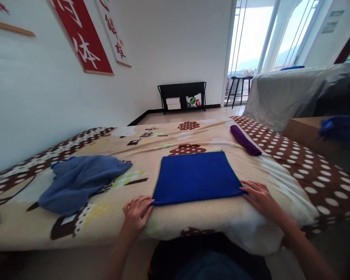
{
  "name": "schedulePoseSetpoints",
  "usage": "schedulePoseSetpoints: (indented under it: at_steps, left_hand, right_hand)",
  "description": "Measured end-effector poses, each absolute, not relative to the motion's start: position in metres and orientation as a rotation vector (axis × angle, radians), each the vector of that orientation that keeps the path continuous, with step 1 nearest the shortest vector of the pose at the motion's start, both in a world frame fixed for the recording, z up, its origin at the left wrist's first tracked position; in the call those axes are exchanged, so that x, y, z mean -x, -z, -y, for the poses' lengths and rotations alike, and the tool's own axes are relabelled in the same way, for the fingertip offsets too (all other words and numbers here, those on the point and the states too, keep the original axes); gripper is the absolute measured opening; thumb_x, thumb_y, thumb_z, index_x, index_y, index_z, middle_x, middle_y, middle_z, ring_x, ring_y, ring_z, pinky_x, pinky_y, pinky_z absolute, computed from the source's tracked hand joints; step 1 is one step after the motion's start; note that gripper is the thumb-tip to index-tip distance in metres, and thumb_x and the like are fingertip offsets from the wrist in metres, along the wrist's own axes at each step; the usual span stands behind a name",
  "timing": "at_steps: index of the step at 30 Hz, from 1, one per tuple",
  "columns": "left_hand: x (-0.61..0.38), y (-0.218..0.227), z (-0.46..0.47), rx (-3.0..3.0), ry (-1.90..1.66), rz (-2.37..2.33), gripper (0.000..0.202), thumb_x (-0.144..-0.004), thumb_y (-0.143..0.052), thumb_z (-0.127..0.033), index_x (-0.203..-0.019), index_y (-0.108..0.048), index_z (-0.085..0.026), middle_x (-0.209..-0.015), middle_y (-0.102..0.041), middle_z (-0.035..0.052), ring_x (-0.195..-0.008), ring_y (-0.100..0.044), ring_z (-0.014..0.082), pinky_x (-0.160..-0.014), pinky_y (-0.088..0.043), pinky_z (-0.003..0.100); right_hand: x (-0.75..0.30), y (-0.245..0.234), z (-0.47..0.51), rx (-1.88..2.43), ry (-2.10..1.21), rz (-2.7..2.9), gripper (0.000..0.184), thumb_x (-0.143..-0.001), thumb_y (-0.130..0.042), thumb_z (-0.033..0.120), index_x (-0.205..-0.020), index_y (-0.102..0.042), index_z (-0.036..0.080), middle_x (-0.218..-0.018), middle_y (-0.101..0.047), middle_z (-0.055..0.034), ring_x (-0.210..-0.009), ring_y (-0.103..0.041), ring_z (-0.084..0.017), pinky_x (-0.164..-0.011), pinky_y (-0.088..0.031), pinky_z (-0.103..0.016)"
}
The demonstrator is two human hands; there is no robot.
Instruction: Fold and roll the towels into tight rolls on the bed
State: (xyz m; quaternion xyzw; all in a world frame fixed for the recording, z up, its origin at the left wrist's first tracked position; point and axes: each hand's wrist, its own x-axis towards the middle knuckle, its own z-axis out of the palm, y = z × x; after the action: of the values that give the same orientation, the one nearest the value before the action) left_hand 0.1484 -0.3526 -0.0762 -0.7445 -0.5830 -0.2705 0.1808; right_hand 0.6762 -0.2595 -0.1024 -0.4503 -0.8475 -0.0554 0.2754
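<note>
A dark blue cloth [196, 175], folded into a flat rectangle with a thin green edge, lies on the patterned blanket [175, 219] in front of me. My left hand [138, 213] pinches its near left corner between thumb and fingers. At the near right corner, my right hand [258, 194] grips the cloth the same way. The near edge between both hands runs fairly straight. Beyond the right hand rests a rolled purple cloth [245, 140]. A crumpled greyish-blue cloth [83, 181] lies to the left of my left hand.
A dark cable [11, 202] crosses the far left of the blanket. To the right stands a cardboard box [305, 126] with blue fabric [341, 126] on it, near plastic-covered furniture [282, 91]. A black rack [182, 95] stands against the back wall, and a stool [239, 87] by the window.
</note>
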Motion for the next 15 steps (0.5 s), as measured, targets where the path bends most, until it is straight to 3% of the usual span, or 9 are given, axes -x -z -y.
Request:
schedulePoseSetpoints:
  at_steps: [9,15]
  left_hand:
    - [-0.136,0.056,0.355,2.22,0.822,1.472,0.019,-0.094,-0.055,-0.023,-0.102,-0.07,-0.03,-0.119,-0.066,0.0048,-0.118,-0.055,0.025,-0.098,-0.037,0.043]
    - [-0.136,0.043,0.378,2.312,0.709,1.566,0.017,-0.093,-0.053,-0.028,-0.096,-0.07,-0.029,-0.135,-0.057,0.0047,-0.13,-0.046,0.027,-0.104,-0.035,0.046]
  right_hand:
    - [-0.69,0.095,0.264,1.132,0.146,2.285,0.024,-0.097,-0.053,0.039,-0.111,-0.072,0.034,-0.129,-0.065,-0.0009,-0.115,-0.06,-0.023,-0.098,-0.044,-0.044]
    - [-0.695,0.072,0.286,1.18,-0.08,2.351,0.026,-0.097,-0.051,0.043,-0.108,-0.073,0.034,-0.133,-0.062,-0.0022,-0.122,-0.055,-0.025,-0.103,-0.042,-0.046]
